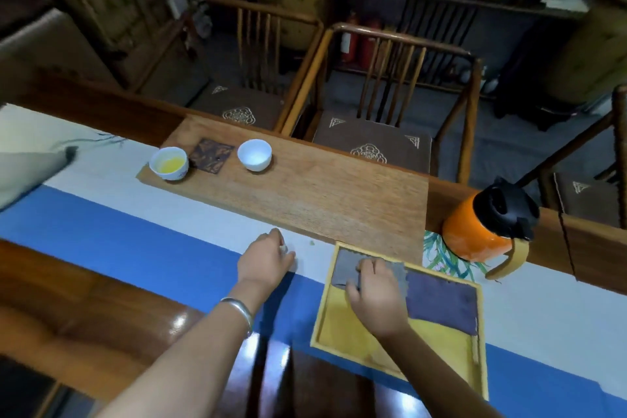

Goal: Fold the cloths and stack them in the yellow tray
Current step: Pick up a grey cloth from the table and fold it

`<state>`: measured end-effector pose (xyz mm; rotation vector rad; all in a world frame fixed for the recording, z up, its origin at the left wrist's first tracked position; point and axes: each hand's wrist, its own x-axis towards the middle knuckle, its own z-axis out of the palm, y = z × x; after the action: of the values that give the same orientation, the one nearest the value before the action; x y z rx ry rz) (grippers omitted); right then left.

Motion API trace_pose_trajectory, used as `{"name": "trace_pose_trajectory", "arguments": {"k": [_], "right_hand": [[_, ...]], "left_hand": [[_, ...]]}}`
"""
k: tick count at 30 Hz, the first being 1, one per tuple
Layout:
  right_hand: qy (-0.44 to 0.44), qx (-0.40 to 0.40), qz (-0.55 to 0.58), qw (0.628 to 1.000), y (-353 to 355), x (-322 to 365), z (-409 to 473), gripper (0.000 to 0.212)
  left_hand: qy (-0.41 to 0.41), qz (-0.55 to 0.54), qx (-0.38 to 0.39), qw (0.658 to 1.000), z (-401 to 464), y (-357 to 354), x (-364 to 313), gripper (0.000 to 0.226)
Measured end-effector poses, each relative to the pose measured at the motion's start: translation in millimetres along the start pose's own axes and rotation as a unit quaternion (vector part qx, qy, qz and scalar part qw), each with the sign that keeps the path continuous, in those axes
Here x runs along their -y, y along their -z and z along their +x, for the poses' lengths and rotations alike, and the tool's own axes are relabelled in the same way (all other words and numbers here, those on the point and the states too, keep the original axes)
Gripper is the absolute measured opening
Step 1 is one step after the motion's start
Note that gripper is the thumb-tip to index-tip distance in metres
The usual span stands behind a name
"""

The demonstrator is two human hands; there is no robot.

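The yellow tray lies on the table runner at the lower right. Inside it, a folded grey cloth sits in the far left corner, and a folded purple cloth lies beside it on the right. My right hand rests on the grey cloth with its fingers curled down on the fabric. Left of the tray, my left hand sits on the white part of the runner, fingers loosely curled around something small and pale that I cannot make out. A silver bangle circles my left wrist.
A wooden board beyond the tray carries a cup of yellow liquid, a dark coaster and a white cup. An orange flask with a black lid stands right of the board. Wooden chairs line the far side.
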<state>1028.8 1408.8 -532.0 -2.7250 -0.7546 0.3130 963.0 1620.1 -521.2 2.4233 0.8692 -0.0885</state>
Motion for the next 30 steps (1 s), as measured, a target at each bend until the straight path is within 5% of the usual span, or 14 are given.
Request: {"name": "trace_pose_trajectory", "arguments": {"k": [14, 22, 30], "right_hand": [[0.311, 0.075, 0.001, 0.947, 26, 307, 39, 0.030], [0.444, 0.080, -0.055, 0.891, -16, 482, -1, 0.033], [0.486, 0.089, -0.064, 0.867, -54, 579, -8, 0.031]], "left_hand": [[0.078, -0.066, -0.219, 0.970, -102, 235, 234, 0.019], [0.126, -0.050, -0.239, 0.962, -184, 297, 350, 0.022], [0.194, -0.066, -0.243, 0.948, -205, 327, 428, 0.027]]}}
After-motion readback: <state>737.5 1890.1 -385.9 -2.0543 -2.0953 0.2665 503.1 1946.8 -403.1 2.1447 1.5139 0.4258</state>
